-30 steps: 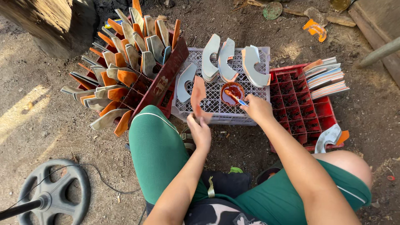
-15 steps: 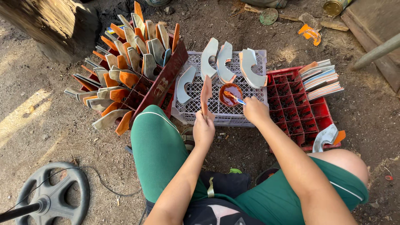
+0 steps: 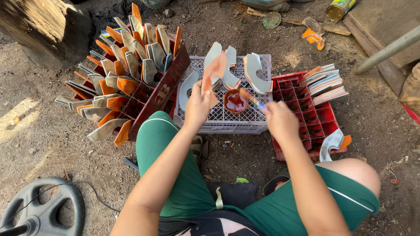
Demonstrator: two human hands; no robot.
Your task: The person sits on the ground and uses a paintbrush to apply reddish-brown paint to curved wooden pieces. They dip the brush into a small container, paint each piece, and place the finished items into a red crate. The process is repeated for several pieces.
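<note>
Left hand clamps orange sole piece; right hand grips brush over glue bowl on white crate; red crates flank.

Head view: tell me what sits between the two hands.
In the head view, a small cup of reddish-orange liquid stands on the white crate, between the left hand, which holds an orange piece, and the right hand, which holds a brush.

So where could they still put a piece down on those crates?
The white crate has bare mesh in front, between the glue bowl and its near edge. The red crate has open cells beside the stacked pieces. The tilted crate on the left is packed.
</note>
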